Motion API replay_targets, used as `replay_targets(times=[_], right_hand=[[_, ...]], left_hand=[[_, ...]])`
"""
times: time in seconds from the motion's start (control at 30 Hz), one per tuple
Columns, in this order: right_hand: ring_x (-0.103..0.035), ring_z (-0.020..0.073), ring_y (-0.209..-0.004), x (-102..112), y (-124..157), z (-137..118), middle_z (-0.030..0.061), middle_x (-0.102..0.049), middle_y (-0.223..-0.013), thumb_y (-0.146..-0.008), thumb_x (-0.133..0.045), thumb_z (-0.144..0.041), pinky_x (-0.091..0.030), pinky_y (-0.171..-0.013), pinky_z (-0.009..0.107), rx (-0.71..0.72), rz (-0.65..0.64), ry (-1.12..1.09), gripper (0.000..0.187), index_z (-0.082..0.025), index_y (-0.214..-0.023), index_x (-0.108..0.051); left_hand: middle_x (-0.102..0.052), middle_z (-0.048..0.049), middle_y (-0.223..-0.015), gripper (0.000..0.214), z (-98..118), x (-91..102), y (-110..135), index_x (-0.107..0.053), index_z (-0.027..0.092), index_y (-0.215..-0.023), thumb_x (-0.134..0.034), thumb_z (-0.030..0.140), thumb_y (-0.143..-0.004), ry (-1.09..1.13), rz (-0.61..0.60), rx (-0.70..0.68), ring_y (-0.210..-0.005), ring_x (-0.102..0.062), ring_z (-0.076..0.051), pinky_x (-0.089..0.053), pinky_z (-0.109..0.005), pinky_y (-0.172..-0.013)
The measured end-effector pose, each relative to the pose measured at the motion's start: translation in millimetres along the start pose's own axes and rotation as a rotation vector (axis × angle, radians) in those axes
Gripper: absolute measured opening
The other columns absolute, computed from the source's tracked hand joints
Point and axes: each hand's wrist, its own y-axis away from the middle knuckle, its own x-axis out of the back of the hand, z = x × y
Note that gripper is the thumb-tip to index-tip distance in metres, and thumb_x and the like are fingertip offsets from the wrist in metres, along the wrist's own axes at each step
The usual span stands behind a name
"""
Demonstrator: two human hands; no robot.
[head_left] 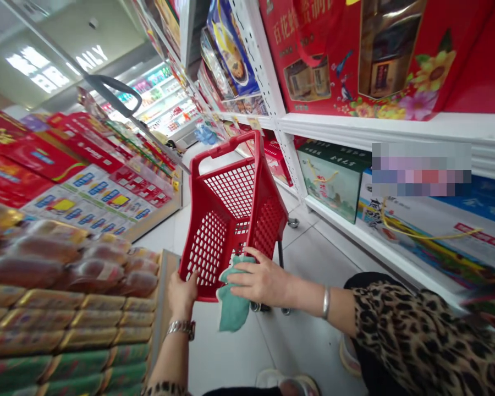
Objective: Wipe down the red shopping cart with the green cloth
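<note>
A red plastic shopping basket on casters (pixel 231 190) stands tilted in front of me, its mesh walls full of small square holes. My left hand (pixel 182 294) grips its lower edge, with a metal wristwatch (pixel 181 329) on that wrist. My right hand (pixel 259 279) presses a crumpled teal cloth (pixel 233 297) against the basket's corner. A silver bangle (pixel 325 302) and a leopard-print sleeve (pixel 412 335) show on my right arm. The basket's far side is hidden from this angle.
White shelves (pixel 379 143) with boxed gift sets rise on the right. Stacked packaged food (pixel 66 308) fills a display on the left, beyond it red boxes (pixel 33 159). A long pole with a dark curved grip (pixel 115 93) crosses the upper left above the grey tile floor (pixel 226 357).
</note>
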Motion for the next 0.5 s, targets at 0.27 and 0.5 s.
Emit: replay_targets(times=[0.27,0.5], right_hand=[[-0.064,0.0184,-0.121,-3.3,4.8,63.0,-0.0026,-0.075,-0.130,-0.104,-0.060,-0.024,-0.028,-0.122,0.054,-0.194,-0.006,0.044,0.016,-0.031,-0.109,-0.074],[-0.055,0.0227,-0.138,5.3,7.3,113.2,0.0017,-0.066,-0.144,-0.103,-0.056,-0.013,-0.030,-0.118,0.058,-0.440,-0.089,0.050,0.034,-0.034,-0.125,-0.072]], left_hand=[[-0.078,-0.0146,-0.105,0.051,15.1,12.4,-3.8,-0.063,0.017,-0.125,-0.066,0.047,-0.083,0.018,-0.088,0.058,-0.094,-0.075,-0.032,-0.058,-0.040,-0.083],[-0.078,-0.0123,-0.107,0.038,17.3,17.0,-6.1,-0.063,0.020,-0.119,-0.062,0.037,-0.086,-0.010,-0.108,0.066,-0.099,-0.074,-0.031,-0.057,-0.037,-0.084]])
